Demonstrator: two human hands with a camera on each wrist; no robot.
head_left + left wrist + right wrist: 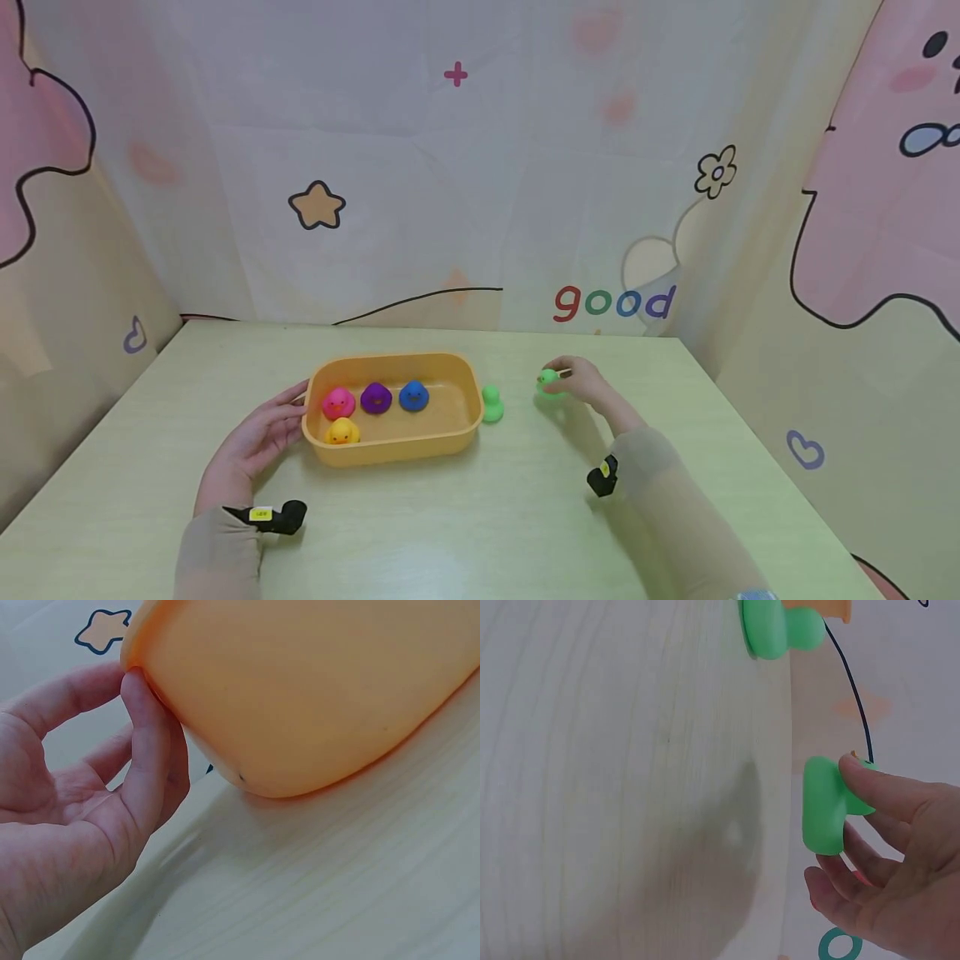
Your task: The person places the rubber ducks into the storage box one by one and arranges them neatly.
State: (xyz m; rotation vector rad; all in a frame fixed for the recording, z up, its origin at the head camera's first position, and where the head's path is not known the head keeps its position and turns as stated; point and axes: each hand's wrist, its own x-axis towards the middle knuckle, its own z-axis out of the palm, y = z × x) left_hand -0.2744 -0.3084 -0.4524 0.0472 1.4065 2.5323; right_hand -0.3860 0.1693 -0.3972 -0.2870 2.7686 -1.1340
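A yellow plastic tub stands on the table, with a pink duck, a purple duck, a blue duck and a yellow duck inside. My left hand pinches the tub's left end at the rim, thumb and fingertips meeting there in the left wrist view. Just outside the tub's right end sits a green duck. Farther right, my right hand pinches a second green duck between thumb and fingers. That duck hangs above the table, its flat base towards the tabletop.
The pale wooden table reaches back to a printed cloth backdrop with a star and the word "good". Cloth panels also stand along both sides. Each wrist wears a black camera; the right one hangs by the sleeve cuff.
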